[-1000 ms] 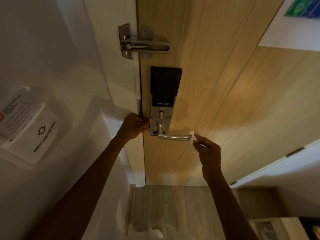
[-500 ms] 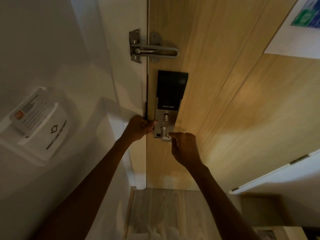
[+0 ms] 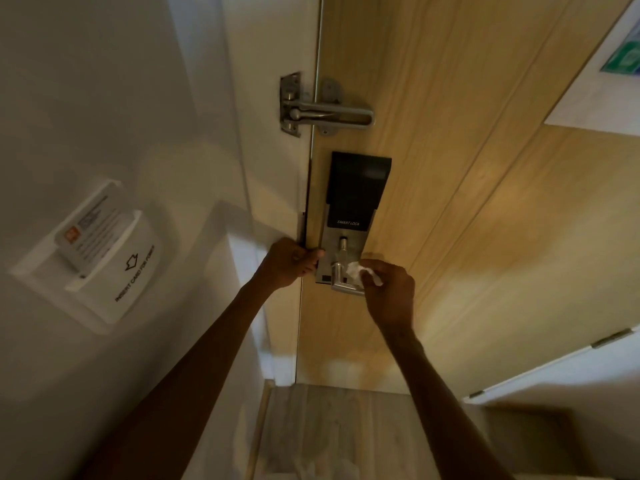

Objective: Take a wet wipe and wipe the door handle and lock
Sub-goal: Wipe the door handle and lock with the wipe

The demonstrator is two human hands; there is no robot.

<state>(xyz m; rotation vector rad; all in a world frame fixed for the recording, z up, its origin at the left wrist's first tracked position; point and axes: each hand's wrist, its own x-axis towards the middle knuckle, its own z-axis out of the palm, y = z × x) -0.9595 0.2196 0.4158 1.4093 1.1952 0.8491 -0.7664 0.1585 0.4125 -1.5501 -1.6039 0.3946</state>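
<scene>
Your right hand (image 3: 389,289) clutches a crumpled wet wipe (image 3: 360,270) against the silver door handle (image 3: 343,284) below the black smart lock (image 3: 355,195), while your left hand (image 3: 289,263) grips the wooden door's (image 3: 467,202) edge.

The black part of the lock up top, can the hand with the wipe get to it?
Probably yes. The right hand holds the wet wipe at the door handle, just below the black lock panel, and nothing lies between them.
</scene>
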